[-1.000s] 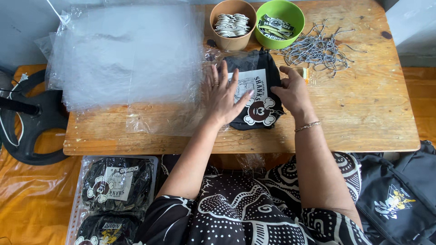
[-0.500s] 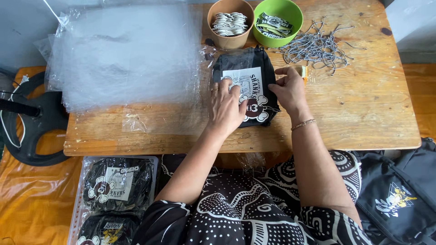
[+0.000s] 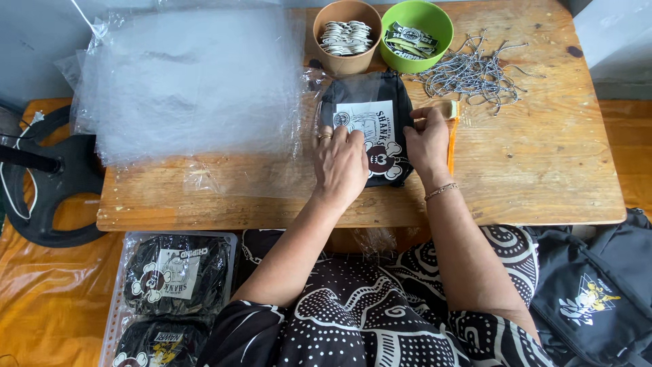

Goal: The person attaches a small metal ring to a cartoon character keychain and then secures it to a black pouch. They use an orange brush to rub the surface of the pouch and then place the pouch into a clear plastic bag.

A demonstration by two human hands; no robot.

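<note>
Left hand (image 3: pixel 341 162) flat, fingers spread, pressing on folded black garment (image 3: pixel 370 132) in a clear bag, at the middle of wooden desk (image 3: pixel 543 170). Right hand (image 3: pixel 426 136) resting on the garment's right edge, fingers loosely together. Behind: brown bowl (image 3: pixel 346 34), green bowl (image 3: pixel 416 30), pile of cords (image 3: pixel 472 71). Left: stack of clear bags (image 3: pixel 183 81).

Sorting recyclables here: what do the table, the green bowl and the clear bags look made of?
Table: bare, worn wood, with visible grain and stains. Green bowl: likely glossy plastic, smooth and evenly coloured. Clear bags: thin plastic film, see-through, crinkled, shiny.
</note>
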